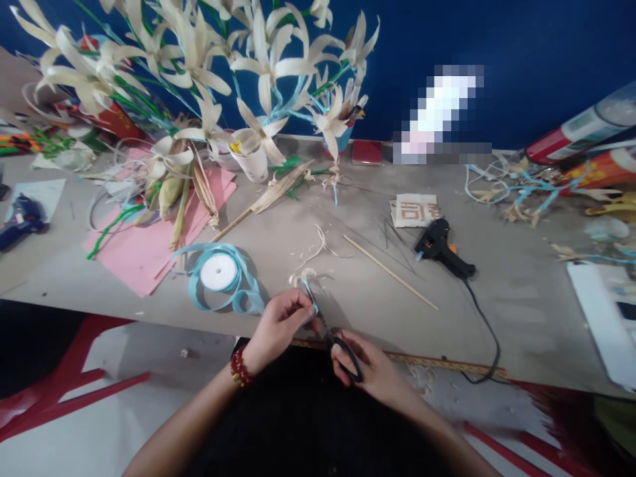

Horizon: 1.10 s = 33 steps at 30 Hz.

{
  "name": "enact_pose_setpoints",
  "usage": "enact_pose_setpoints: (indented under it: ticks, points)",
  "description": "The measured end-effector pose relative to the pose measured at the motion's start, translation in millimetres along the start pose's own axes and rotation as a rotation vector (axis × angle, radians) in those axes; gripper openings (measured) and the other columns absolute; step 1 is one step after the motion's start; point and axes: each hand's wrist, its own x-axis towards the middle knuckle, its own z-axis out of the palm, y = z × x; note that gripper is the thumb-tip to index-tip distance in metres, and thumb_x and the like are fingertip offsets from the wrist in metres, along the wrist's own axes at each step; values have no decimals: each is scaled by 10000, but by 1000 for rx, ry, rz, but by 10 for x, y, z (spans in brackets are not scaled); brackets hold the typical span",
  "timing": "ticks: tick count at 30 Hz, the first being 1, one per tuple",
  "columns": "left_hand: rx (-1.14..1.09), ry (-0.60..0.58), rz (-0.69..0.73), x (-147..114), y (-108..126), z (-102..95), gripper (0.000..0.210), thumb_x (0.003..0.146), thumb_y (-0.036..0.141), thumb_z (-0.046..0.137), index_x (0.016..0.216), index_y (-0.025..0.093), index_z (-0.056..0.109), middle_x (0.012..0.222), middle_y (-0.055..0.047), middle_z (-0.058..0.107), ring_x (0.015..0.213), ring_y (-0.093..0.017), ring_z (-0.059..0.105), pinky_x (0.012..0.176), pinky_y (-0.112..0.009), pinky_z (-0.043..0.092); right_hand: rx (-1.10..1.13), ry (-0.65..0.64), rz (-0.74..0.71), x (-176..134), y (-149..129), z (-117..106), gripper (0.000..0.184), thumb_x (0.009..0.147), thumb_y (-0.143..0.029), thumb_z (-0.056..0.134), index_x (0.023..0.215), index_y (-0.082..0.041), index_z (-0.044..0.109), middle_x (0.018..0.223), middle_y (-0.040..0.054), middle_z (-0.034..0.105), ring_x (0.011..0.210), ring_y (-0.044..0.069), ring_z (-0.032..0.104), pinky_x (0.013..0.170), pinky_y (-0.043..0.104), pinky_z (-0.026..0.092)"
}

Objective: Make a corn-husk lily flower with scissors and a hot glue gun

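Observation:
My right hand (365,368) has its fingers through the black handle loops of a pair of scissors (346,358), whose blades point up and left toward my left hand. My left hand (284,319) is closed in a pinch beside the blades. From its fingers a short light-blue stem seems to stick out, with a small cream flower (303,275) at its end; the fingers partly hide it. Just left of that hand lies a roll of light-blue ribbon (218,271), its loose end looped on the table. Thin cream strips (322,244) and small scraps lie beyond the flower.
A black glue gun (444,248) with a trailing cord lies to the right, near a thin wooden stick (390,271). Tall cream flowers (271,63) stand at the back. Pink paper (134,258) lies at left, and a white power strip (593,318) at far right.

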Motion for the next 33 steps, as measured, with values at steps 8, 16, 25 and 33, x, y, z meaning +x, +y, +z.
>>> enact_pose_setpoints:
  ticks: [8, 16, 25, 33]
  points:
    - [10, -47, 15, -20, -18, -7, 166, 902, 281, 594, 784, 168, 566, 688, -13, 670, 678, -149, 599, 721, -277, 456, 33, -2, 0, 24, 59, 13, 610, 749, -826, 527, 797, -225, 430, 541, -69, 481, 471, 97, 374, 500, 252, 284]
    - [13, -60, 25, -11, -19, -18, 157, 908, 259, 580, 781, 168, 564, 686, -16, 669, 679, -150, 598, 724, -278, 450, 17, 13, -31, 5, -3, 17, 574, 778, -793, 534, 758, -233, 412, 508, -79, 448, 481, 107, 384, 538, 270, 304]
    - [12, -45, 0, -19, 9, 1, 173, 882, 293, 604, 765, 169, 573, 677, -18, 666, 669, -154, 598, 718, -281, 449, 32, 24, -53, 18, 22, 35, 580, 768, -803, 533, 755, -236, 409, 493, -94, 420, 466, 104, 374, 522, 268, 293]
    - [26, -53, -12, -15, 37, 7, 181, 872, 315, 603, 772, 166, 582, 649, -13, 654, 643, -152, 585, 702, -279, 434, -8, 21, -46, 4, -14, 25, 558, 781, -774, 555, 731, -237, 412, 523, -68, 477, 498, 115, 414, 546, 275, 326]
